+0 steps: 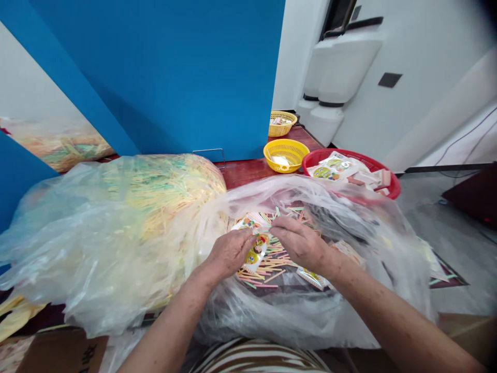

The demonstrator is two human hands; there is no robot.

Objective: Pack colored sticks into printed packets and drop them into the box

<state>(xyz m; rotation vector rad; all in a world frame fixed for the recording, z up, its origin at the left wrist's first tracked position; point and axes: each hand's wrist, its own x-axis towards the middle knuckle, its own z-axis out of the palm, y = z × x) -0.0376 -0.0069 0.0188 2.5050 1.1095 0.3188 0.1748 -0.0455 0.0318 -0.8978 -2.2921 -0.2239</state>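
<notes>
Printed packet (257, 253) over coloured sticks (272, 267) in open plastic bag (310, 331). Long axis runs away from wearer, far end leaning right; cartoon print up, lettering unreadable. Left hand (232, 252) pinches packet, reaching forward-right. Right hand (301, 244) reaches forward-left, fingers bunched by far end; can't confirm grip.

From here I see a blue panel (174, 67) at the far left, pale walls (423, 46) toward the right, a grey floor (450, 217) and a dark red tabletop (244, 173).
</notes>
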